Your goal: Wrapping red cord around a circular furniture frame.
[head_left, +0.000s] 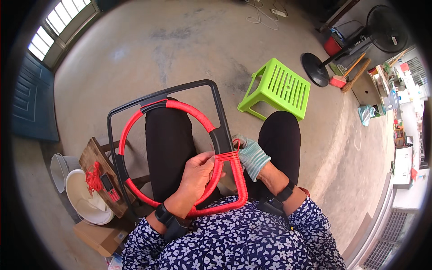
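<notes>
A black square frame (215, 96) with an inner ring lies across my lap. Red cord (191, 111) is wound around much of the ring and woven across the near right corner. My left hand (197, 172), bare, presses the wound ring where the weave begins. My right hand (253, 154), in a striped knit glove, sits behind the frame's right side and pinches a loop of red cord by the woven corner. Both wrists wear black bands.
A green plastic stool (276, 89) stands on the concrete floor ahead. At my left, a wooden stool (96, 157) carries a bundle of red cord (93, 177) and a small red phone (109, 188), beside white buckets (83, 200) and a cardboard box (100, 235). A standing fan (355, 40) is far right.
</notes>
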Motion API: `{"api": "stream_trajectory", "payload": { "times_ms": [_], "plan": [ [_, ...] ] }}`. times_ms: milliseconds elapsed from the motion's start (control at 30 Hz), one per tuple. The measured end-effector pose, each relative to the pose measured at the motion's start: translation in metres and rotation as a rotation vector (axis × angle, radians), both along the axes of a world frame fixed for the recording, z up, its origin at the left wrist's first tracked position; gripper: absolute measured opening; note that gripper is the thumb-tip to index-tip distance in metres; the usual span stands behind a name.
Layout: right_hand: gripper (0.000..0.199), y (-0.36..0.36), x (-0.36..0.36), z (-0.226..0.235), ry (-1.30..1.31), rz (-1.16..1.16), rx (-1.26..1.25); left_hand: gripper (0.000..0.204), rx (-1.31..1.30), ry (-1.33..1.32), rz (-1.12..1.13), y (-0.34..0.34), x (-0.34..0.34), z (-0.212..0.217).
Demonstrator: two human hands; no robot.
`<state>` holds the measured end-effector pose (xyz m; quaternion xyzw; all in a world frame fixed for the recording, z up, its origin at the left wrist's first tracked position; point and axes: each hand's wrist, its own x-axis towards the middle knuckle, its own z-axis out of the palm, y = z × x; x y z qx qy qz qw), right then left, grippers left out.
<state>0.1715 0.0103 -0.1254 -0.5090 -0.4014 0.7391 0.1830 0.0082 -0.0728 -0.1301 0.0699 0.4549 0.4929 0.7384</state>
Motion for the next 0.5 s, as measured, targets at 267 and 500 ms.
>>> {"api": "stream_trajectory", "payload": {
  "times_ms": [267, 500],
  "plan": [
    [0.010, -0.001, 0.001, -0.013, 0.220, -0.044, -0.059, 0.016, 0.093, 0.071, 0.101, -0.002, 0.001, 0.001],
    [0.012, 0.000, -0.006, -0.004, 0.097, -0.074, -0.187, 0.014, 0.136, 0.163, 0.145, 0.000, 0.005, -0.001]
  ]
}}
